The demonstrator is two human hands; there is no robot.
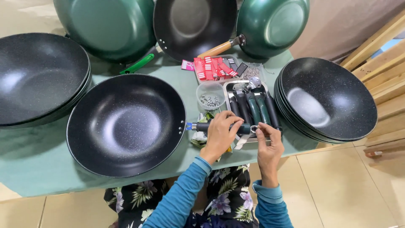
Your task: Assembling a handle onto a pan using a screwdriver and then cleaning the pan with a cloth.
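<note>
Green cloth covers the table (pixel 38 164) we work at, with tiled floor below and wooden slats off to our right. Directly before us lies a black speckled wok (pixel 125 124), bowl up, its bracket pointing toward our hands so a handle can meet it. Our left hand (pixel 220 135) is closed over a dark green handle (pixel 244 128) held level with the wok's rim, one end close to the bracket. Our right hand (pixel 269 145) pinches the metal hanging ring (pixel 253 128) at the handle's far end between thumb and fingertips, the other fingers loosely curled — steadying that end, it seems.

Everything sits within reach: a metal tray (pixel 228 98) of spare handles just beyond our hands, a clear tub of screws (pixel 210 100) beside it, red packets (pixel 213 67) behind. Stacks of handleless woks (pixel 327 99) wait on the right, more on the left (pixel 38 76) — and finished green pans (pixel 272 25) lean at the back, out of the way.
</note>
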